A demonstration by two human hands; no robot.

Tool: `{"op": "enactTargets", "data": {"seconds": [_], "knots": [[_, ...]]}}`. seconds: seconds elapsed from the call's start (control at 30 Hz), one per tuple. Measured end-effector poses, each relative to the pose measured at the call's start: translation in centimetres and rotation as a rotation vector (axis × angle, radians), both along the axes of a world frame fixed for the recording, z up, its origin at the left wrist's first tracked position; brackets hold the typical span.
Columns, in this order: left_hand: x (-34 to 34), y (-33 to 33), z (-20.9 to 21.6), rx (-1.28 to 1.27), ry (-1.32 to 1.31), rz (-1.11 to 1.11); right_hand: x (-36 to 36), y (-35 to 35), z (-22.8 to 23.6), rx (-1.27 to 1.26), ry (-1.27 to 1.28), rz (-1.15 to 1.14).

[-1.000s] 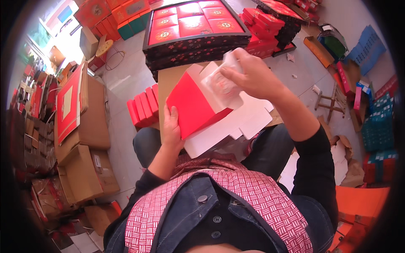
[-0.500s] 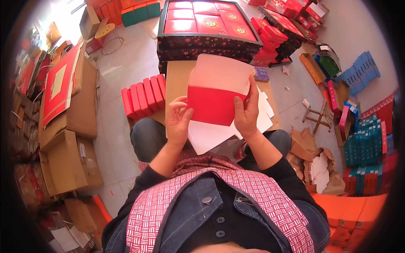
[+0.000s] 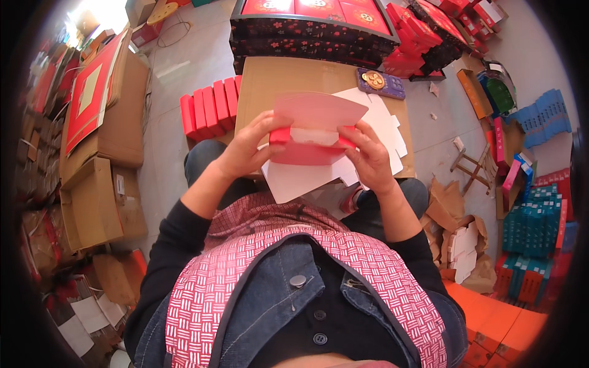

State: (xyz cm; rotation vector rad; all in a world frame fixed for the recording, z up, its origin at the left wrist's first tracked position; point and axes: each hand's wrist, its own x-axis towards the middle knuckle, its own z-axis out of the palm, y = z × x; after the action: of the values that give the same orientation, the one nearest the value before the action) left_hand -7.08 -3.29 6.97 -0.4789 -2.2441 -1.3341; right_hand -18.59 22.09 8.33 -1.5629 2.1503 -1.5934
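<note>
Tipped up since a moment ago, the red-and-white rectangular cardboard box [image 3: 307,155] is hovering over flat white card sheets [image 3: 297,180], my left hand [image 3: 248,146] and right hand [image 3: 372,159] pinching its ends, probably the safest hold on light, crushable walls.

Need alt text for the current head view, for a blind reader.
A person's left hand and right hand hold a red box, pale flap raised, over white card on a brown surface. Upright red packets stand in a row at left; a dark floral tray lies beyond.

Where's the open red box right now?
In the head view, the open red box is just above centre, between the left hand and right hand, over white card.
</note>
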Motion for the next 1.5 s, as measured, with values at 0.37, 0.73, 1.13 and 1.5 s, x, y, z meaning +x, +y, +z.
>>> {"op": "enactTargets", "data": {"seconds": [0.37, 0.73, 1.13, 1.5], "knots": [[4.5, 5.9, -1.5, 0.648, -0.547, 0.073, 6.6, 1.0, -0.4, 0.078, -0.48, -0.205], [9.0, 7.4, 1.8, 0.487, 0.339, -0.123, 10.6, 4.5, 5.4, -0.099, -0.27, 0.097], [8.1, 6.1, 0.8, 0.363, 0.312, -0.02, 9.9, 3.5, 4.4, -0.044, 0.02, -0.091], [-2.2, 1.6, 2.3, 1.022, -1.092, 0.096, -1.4, -2.8, 0.9, 0.185, -1.219, -0.101]]}}
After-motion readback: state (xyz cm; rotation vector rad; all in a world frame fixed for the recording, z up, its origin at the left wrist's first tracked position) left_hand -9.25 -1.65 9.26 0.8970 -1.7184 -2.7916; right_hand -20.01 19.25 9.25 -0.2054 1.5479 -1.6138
